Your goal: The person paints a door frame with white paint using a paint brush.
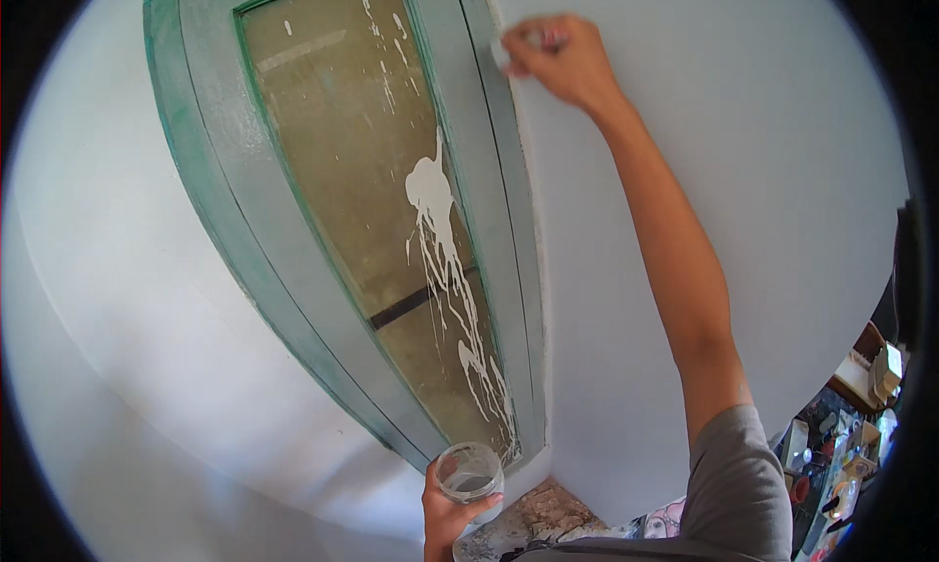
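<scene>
My left hand point(446, 510) is wrapped around a clear, round jar point(481, 470) with some greyish liquid at its bottom. The jar is upright or nearly so, low in the head view, by the lower corner of the window. Up at the right, my right hand point(567, 58) is closed and slightly blurred, with its fingertips at the right edge of the green-grey window frame point(499, 141). A pale bit shows at those fingertips, too smeared to name. The glass pane point(323, 161) carries a large white paint splash point(430, 190) with long drips running down.
A white wall point(108, 298) lies left of the window, and a pale wall point(782, 151) to its right. Below is a stained brownish surface point(550, 511). At the lower right stands a cluttered heap of boxes and small items point(836, 459).
</scene>
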### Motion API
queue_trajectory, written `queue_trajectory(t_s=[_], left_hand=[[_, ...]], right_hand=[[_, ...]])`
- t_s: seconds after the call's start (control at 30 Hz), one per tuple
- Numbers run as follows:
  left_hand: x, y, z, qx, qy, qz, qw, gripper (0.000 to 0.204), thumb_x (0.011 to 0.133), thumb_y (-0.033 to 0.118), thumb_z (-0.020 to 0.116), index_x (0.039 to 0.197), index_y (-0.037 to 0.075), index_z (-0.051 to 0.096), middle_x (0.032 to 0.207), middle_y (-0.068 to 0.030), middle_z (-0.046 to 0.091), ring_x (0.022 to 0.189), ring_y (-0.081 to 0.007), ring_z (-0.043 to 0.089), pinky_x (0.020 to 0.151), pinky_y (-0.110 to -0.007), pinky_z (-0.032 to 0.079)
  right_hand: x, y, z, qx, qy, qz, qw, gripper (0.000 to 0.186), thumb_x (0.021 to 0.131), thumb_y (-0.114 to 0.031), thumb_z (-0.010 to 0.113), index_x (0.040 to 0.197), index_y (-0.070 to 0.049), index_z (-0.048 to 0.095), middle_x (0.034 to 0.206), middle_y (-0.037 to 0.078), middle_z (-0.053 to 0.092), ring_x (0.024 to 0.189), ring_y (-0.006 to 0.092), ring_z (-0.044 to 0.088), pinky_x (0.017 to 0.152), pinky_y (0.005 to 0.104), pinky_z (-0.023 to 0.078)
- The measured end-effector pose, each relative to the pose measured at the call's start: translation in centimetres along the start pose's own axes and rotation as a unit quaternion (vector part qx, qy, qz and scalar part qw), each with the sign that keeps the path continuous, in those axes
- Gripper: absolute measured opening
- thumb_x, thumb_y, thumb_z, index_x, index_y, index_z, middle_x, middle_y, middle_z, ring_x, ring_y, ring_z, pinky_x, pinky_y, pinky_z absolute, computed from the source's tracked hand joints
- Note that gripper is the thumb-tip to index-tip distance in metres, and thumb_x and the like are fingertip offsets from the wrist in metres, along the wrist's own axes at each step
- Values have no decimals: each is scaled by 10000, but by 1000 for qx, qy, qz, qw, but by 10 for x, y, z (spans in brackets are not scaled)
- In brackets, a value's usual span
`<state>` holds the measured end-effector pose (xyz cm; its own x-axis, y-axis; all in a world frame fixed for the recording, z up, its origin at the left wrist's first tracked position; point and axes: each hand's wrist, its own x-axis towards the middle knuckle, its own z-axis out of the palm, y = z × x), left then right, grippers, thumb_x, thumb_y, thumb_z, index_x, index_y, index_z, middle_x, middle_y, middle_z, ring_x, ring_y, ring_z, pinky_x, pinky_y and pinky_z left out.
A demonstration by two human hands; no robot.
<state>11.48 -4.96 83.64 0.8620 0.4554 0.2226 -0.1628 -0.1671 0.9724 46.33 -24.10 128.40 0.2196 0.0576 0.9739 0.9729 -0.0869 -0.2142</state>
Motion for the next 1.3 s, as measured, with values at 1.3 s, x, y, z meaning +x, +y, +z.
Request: queue_trajectory(t_s=[1.3], left_hand=[[-22, -26, -10, -97, 57, 29, 993, 916, 609, -5, 971, 1409, 25, 526, 1299, -142, 677, 1154, -279, 696, 961, -441, 618]], right_hand=[[193, -39, -28, -81, 27, -46, 995, 195, 931, -126, 770, 984, 61, 763, 819, 99, 758, 693, 174, 749, 617, 300, 600]])
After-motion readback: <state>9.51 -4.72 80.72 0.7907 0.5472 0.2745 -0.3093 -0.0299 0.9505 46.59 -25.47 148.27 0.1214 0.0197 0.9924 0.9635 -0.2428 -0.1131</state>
